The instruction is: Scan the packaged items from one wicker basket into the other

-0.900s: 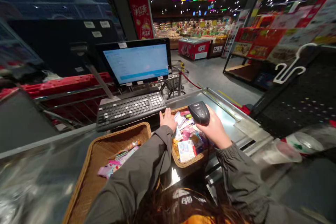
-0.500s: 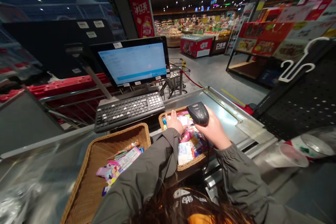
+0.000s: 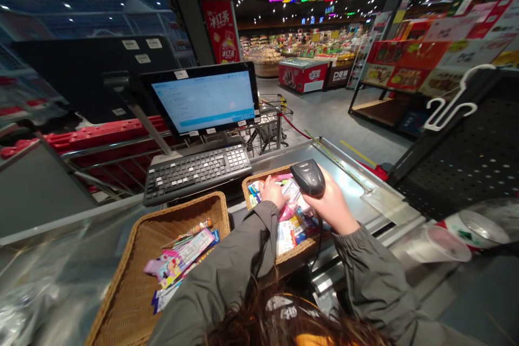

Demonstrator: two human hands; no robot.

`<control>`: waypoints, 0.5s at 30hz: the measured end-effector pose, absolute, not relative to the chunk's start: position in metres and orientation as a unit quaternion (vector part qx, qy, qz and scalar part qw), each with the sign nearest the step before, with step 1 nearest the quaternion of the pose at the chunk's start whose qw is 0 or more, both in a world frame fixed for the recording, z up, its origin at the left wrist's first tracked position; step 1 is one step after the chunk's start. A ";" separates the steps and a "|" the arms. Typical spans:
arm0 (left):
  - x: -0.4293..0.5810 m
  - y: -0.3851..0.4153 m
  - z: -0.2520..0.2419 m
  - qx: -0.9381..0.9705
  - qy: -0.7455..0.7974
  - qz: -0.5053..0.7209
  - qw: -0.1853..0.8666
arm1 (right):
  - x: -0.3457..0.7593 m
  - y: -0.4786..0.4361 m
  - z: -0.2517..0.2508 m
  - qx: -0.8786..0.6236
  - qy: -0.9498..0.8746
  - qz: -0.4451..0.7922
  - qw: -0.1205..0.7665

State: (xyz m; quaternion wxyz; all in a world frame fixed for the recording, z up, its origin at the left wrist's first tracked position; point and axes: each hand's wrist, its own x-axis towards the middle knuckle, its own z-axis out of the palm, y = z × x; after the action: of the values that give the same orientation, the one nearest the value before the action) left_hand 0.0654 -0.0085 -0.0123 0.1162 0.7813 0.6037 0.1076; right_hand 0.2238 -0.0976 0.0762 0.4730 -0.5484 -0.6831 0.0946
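Note:
My right hand (image 3: 332,205) is wrapped round a black handheld barcode scanner (image 3: 308,177), held over a small wicker basket (image 3: 253,183) full of colourful snack packets (image 3: 290,227). My left hand (image 3: 272,192) reaches into that basket, fingers curled down on a packet among the pile; which packet it grips is hard to make out. A larger wicker basket (image 3: 138,238) sits to the left with several flat colourful packets (image 3: 182,251) in it.
A black keyboard (image 3: 198,170) and lit checkout monitor (image 3: 205,98) stand behind the baskets. The steel counter (image 3: 348,178) runs to the right. A black pegboard rack (image 3: 466,157) with white hook rises at right. Red barriers and a shopping trolley lie beyond.
My left hand has moved right and deeper into the small basket and curled onto the packets. The scanner in my right hand stays about where it was.

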 end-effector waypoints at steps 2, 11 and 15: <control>0.060 -0.008 -0.001 0.784 0.598 0.118 0.119 | 0.224 -0.098 0.076 -0.548 -0.681 0.089 0.477; -0.038 -0.023 0.091 0.748 0.587 0.290 0.106 | 0.197 -0.104 0.092 -0.505 -0.720 0.055 0.473; -0.086 -0.049 0.126 0.737 0.588 0.331 0.029 | 0.170 -0.112 0.116 -0.439 -0.772 0.022 0.458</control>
State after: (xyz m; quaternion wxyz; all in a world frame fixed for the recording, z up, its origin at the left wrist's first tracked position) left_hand -0.0856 -0.0486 0.1256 0.0294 0.7371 0.5883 0.3313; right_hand 0.1698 -0.1118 0.1160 0.4584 -0.4395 -0.7722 0.0220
